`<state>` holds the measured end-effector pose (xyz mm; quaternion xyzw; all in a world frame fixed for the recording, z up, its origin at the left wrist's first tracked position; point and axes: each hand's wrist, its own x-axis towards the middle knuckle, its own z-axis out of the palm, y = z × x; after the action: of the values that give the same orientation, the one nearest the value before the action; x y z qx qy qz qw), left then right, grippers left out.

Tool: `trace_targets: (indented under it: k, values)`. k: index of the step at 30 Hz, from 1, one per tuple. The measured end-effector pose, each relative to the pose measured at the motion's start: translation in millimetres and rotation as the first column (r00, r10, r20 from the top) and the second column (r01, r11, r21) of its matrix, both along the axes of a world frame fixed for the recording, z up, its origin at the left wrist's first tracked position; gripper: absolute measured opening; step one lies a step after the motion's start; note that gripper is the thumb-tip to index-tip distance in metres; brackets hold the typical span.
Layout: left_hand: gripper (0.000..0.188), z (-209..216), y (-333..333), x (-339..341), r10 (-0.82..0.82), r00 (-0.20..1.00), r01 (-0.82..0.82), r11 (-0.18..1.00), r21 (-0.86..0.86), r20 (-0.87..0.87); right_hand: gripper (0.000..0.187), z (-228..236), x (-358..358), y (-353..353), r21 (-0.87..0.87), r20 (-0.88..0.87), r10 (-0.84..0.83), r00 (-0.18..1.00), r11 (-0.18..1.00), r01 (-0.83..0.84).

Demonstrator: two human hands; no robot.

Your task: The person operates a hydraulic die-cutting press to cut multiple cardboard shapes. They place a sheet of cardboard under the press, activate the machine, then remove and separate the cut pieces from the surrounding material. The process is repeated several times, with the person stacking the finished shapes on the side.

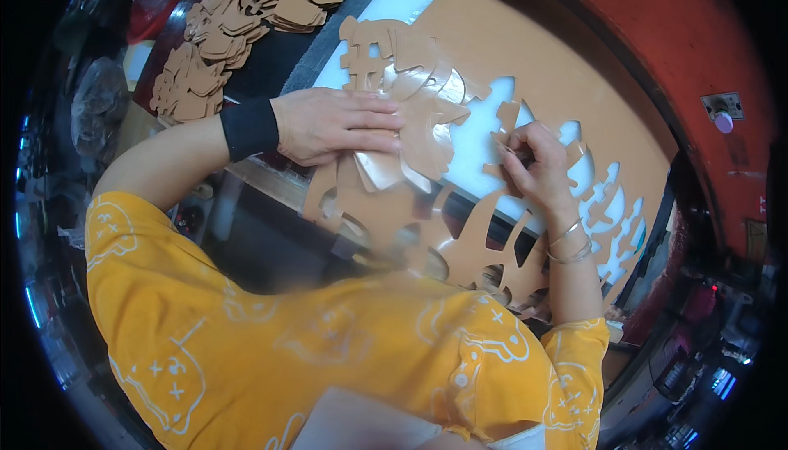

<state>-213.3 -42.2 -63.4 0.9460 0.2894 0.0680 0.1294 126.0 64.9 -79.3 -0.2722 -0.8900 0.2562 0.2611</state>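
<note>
My left hand (pixel 341 126), with a black band at its wrist, lies flat with fingers stretched over glossy tan cut pieces (pixel 419 80), some of which look like clear plastic. Beyond them a large tan sheet (pixel 542 48) spreads over a white board (pixel 476 140), with shaped holes along its near part. My right hand (pixel 538 163) is closed in a pinch at the edge of the cut-out area. Its fingers hide most of what they grip, though a thin tan edge shows by the fingertips. A tan cut-out remnant (pixel 394 236) hangs over the front edge toward me.
Several piles of tan cut pieces (pixel 217 35) lie on a dark surface at the far left. A red machine frame (pixel 714 39) with a pale knob (pixel 722 121) rises along the right. A crumpled clear plastic bag (pixel 98 109) is at the left.
</note>
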Motion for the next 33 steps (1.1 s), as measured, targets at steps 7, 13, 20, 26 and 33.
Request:
trace_targets:
  k: [7,13,20,26,33]
  values:
    - [0.054,18,20,13,0.038,0.999,-0.042,0.991,-0.124,-0.033,0.016,2,-2,-2,0.028,0.001,0.011,1.000,1.000,-0.011]
    - [0.017,25,61,9,0.521,0.828,-0.395,0.804,-0.445,0.207,0.016,-1,-4,-6,0.075,0.021,0.007,1.000,0.997,-0.008]
    - [0.032,42,180,-39,0.555,-0.304,-0.095,0.791,-0.604,0.774,0.016,-1,-2,-7,0.133,0.081,0.021,0.996,0.991,-0.032]
    - [0.033,35,241,-54,0.521,-0.470,-0.303,0.663,-0.685,0.712,0.016,-3,-1,-5,0.084,0.060,0.023,0.998,0.996,-0.028]
    - [0.035,122,193,-99,0.413,-0.545,-0.208,0.776,-0.595,0.730,0.020,51,-12,8,-0.284,-0.013,0.069,0.998,0.956,-0.070]
